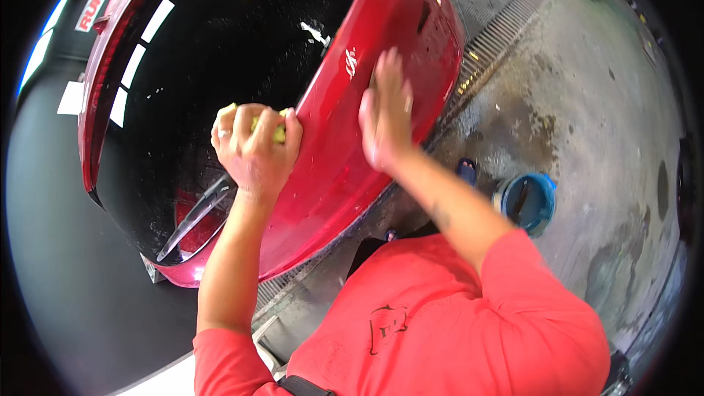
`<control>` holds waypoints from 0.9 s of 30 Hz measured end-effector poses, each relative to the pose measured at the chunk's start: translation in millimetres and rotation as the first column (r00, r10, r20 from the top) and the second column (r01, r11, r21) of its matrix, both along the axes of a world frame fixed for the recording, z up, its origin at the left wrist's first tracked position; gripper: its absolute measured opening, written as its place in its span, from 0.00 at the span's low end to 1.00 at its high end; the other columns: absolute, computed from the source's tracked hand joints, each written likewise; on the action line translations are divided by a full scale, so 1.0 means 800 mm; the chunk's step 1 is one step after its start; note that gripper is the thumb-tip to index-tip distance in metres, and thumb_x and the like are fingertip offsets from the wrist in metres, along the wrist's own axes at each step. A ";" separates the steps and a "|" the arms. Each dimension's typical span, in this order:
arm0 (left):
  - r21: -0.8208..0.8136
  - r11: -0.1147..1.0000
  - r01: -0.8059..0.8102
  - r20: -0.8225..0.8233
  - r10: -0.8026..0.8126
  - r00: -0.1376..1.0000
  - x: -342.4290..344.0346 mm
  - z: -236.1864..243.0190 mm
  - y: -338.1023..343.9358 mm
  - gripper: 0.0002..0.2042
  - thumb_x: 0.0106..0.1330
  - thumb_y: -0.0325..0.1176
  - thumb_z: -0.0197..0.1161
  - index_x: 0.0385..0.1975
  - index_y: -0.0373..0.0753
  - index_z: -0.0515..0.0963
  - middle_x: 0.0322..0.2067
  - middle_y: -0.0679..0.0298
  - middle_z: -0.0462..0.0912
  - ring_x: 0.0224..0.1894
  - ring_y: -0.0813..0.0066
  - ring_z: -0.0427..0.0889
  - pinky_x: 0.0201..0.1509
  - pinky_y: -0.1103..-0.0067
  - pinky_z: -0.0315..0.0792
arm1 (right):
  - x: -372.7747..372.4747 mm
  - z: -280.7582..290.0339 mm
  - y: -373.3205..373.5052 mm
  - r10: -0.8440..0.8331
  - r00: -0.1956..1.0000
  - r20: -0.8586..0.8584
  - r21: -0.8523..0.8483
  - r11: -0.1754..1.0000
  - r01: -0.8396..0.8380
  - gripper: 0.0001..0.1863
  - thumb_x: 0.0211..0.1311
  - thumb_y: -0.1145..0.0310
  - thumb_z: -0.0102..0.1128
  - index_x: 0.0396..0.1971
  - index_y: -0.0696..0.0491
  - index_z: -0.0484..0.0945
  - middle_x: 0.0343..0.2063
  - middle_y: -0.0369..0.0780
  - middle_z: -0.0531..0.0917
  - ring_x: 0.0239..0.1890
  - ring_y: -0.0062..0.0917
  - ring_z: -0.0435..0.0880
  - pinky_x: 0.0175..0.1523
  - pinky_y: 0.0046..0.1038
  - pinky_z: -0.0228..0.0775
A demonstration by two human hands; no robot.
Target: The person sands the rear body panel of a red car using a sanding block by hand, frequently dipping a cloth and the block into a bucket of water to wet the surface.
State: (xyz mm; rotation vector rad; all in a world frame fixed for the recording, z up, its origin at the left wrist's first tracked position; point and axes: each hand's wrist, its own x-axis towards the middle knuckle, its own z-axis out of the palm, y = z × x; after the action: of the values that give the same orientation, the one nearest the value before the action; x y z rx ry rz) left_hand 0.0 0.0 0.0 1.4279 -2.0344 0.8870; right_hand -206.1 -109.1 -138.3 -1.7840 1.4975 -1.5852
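A red car (323, 198), wet in places, curves away in front of me with its dark rear window (220, 51) on the left. My left hand (257, 143) is closed round a crumpled yellow sponge or cloth (279, 134), at the edge between the glass and the red panel. To its right, my right hand (389, 114) lies flat against the red bodywork with fingers stretched out, slightly blurred. Whatever may lie beneath that palm is hidden. White marks (350, 63) show on the panel between the two hands.
A blue bucket (539, 202) with something dark in it stands on the wet concrete floor (587, 103) at my right. A drain grating (488, 51) runs along the floor beyond the car. My sandalled foot (466, 169) shows near the bucket. A dark wall (51, 213) rises at the left.
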 end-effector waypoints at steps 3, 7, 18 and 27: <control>0.013 0.997 0.078 0.067 -0.078 0.995 -0.001 0.021 -0.004 0.09 0.59 0.38 0.80 0.25 0.46 0.86 0.36 0.68 0.87 0.47 0.63 0.84 0.55 0.62 0.76 | -0.031 0.009 -0.037 0.003 0.984 0.177 0.106 0.994 -0.022 0.42 0.91 0.40 0.26 0.87 0.57 0.52 0.88 0.54 0.50 0.90 0.46 0.44 0.87 0.59 0.41; 0.009 1.000 0.019 0.023 -0.020 1.000 0.004 0.000 0.010 0.08 0.60 0.39 0.80 0.25 0.47 0.86 0.37 0.68 0.87 0.48 0.62 0.84 0.56 0.61 0.76 | 0.064 -0.024 0.142 0.072 0.995 0.067 0.064 0.995 -0.077 0.43 0.91 0.44 0.29 0.88 0.61 0.41 0.88 0.60 0.40 0.90 0.56 0.38 0.87 0.61 0.37; 0.056 0.998 0.029 -0.005 -0.029 1.000 0.000 -0.002 0.019 0.09 0.61 0.42 0.79 0.39 0.51 0.92 0.42 0.68 0.88 0.53 0.59 0.84 0.59 0.58 0.77 | -0.101 -0.034 -0.002 -0.186 0.971 0.148 0.068 0.982 0.178 0.33 0.89 0.44 0.43 0.63 0.60 0.82 0.68 0.57 0.80 0.73 0.52 0.75 0.77 0.48 0.64; 0.460 0.876 0.145 0.179 -0.252 0.951 0.021 0.033 0.093 0.23 0.61 0.46 0.82 0.56 0.50 0.89 0.60 0.51 0.81 0.59 0.46 0.82 0.61 0.52 0.79 | -0.269 -0.283 0.266 -0.541 0.772 0.333 0.662 0.717 0.216 0.18 0.70 0.71 0.73 0.57 0.56 0.84 0.47 0.40 0.91 0.49 0.26 0.90 0.57 0.33 0.82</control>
State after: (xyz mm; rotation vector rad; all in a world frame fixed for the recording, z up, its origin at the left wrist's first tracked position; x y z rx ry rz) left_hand 17.1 74.5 26.8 1.3418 -2.6387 0.5414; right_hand -421.1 103.9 -364.9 -0.6419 1.8831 -1.3663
